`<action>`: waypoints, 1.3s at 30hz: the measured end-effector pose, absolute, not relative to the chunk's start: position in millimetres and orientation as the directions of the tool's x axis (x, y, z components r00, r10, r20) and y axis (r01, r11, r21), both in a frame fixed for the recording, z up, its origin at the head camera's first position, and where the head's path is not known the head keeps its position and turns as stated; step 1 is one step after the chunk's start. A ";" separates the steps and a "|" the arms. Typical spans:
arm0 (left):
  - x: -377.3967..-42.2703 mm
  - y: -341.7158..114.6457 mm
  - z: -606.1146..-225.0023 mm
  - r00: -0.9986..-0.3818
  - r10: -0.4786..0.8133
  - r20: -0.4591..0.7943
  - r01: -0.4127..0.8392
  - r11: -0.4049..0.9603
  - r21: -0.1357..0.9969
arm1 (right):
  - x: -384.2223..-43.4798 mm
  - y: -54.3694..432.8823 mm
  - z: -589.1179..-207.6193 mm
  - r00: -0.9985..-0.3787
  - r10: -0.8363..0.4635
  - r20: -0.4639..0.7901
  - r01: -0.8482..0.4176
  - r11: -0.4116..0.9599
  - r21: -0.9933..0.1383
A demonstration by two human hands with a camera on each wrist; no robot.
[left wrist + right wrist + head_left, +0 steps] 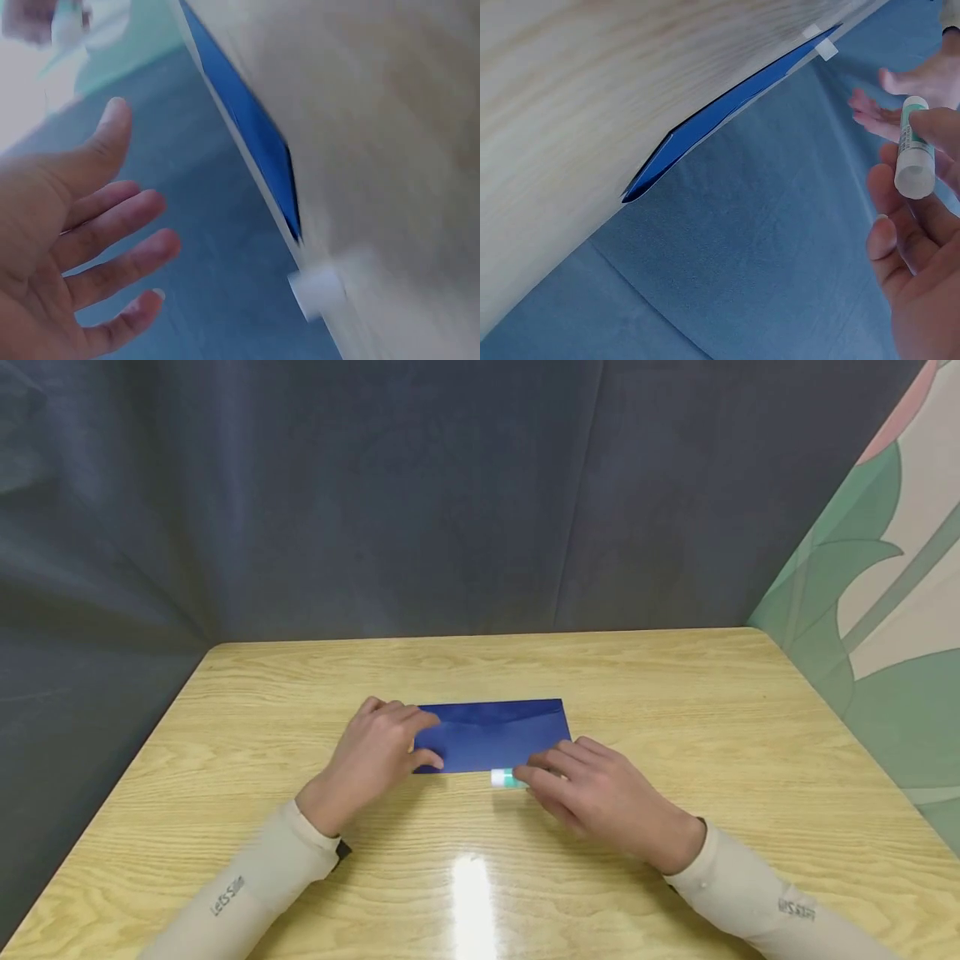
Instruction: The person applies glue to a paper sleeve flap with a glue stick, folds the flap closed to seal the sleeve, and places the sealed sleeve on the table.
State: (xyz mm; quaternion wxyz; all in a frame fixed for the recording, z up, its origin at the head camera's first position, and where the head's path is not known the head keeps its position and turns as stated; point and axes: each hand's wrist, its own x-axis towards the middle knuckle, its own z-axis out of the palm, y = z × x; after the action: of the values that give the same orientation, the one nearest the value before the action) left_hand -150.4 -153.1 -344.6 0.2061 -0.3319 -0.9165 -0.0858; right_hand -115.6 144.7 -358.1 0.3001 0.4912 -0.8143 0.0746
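A blue envelope lies flat on the table, its flap edge along the far side. My right hand pinches a small white and green glue stick between thumb and fingers, just in front of the envelope's near edge. My left hand hovers at the envelope's left end with thumb and fingers spread apart. In the left wrist view nothing shows between the left hand's fingers. A small white block is close to one end of the envelope; in the head view it is hidden.
The wood-grain table reaches back to a dark cloth backdrop. At the right stands a wall panel with a green and pink leaf pattern. A bright light reflection falls on the table's near middle.
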 end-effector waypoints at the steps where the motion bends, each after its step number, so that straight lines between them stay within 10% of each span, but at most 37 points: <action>1: -153.8 -158.9 -344.0 -0.713 0.558 0.424 0.628 0.777 0.032 | -115.6 144.8 -358.4 -0.337 -0.755 0.562 -0.844 0.507 0.175; 18: -178.9 -206.4 -355.4 -0.841 0.496 0.216 0.515 0.857 0.036 | -113.8 148.8 -360.8 -0.334 -0.755 0.564 -0.840 0.510 0.185; 39: -174.7 -197.1 -364.0 -0.761 0.612 0.215 0.590 0.791 -0.162 | -113.6 148.2 -362.8 -0.338 -0.761 0.554 -0.840 0.509 0.187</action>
State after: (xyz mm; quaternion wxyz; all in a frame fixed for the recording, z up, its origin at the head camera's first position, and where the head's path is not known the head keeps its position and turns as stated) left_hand -174.7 -197.1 -364.0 0.1290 -0.3204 -0.9375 0.0423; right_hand -113.6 148.2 -362.8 0.3003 0.4909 -0.8152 0.0659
